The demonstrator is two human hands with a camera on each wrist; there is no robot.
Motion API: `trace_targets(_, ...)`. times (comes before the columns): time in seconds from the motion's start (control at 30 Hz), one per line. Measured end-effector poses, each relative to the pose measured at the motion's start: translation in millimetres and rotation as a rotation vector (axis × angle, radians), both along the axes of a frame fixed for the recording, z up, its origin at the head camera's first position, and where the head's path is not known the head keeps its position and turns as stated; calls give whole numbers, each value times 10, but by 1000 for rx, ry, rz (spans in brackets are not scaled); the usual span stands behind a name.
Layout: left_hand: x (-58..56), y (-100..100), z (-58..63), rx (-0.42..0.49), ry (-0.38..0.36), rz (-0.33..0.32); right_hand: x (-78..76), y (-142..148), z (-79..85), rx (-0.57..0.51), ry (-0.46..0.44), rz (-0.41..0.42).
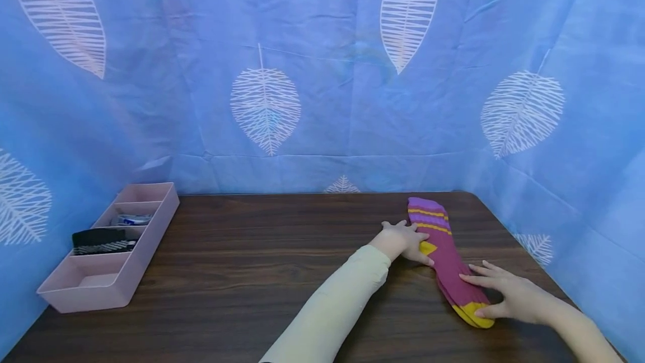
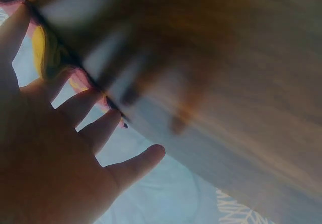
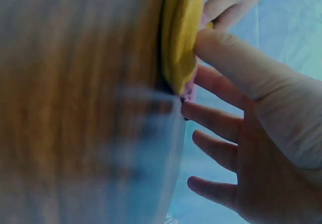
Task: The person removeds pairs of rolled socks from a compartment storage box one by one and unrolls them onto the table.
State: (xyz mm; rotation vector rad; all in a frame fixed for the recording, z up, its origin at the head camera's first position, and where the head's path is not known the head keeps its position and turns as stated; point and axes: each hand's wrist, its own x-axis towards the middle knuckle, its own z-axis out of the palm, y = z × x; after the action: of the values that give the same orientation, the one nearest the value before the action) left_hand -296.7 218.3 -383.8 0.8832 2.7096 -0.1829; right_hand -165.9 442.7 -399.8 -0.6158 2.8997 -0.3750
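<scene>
A pair of long maroon socks [image 1: 448, 262], one lying over the other, is stretched out on the right of the table, with purple cuffs at the far end, yellow stripes, and yellow heels and toes. My left hand [image 1: 403, 241] touches their left edge by the yellow heel, fingers spread; in the left wrist view the yellow heel [image 2: 39, 50] shows beyond the thumb and fingers. At the near end, my right hand [image 1: 516, 293] rests its thumb on the yellow toe and its fingertips along the right edge. The right wrist view shows the thumb against the yellow toe [image 3: 182, 32], other fingers extended.
A pink divided box [image 1: 133, 273] stands at the left of the dark wooden table [image 1: 227, 296]. Its compartments hold a folded black item [image 1: 98, 237] and a small clear packet [image 1: 133, 219]. A blue leaf-print curtain [image 1: 322, 111] hangs behind and along both sides.
</scene>
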Motion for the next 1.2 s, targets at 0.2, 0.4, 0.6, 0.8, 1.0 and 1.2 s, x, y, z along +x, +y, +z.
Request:
trace_targets(0.2,27,179,56,-18,3,24,-50,172,60,-68,-106,-44)
trace_targets(0.4,31,371,81,-25,6,58,-90,373,73,-146,-195,-90)
trace_targets(0.6,53,605,23,-23,30,87,-56,618,9,-195,-241,-147)
trace_targets(0.8,76,851,13,-46,39,112,-20,791,43,-209,-270,-197)
trace_targets(1.0,66,938,48,-44,-6,105,31,879,58,-247,-287,-207)
trace_targets(1.2,-132,888,50,67,-106,71,54,829,59,-265,-208,-172)
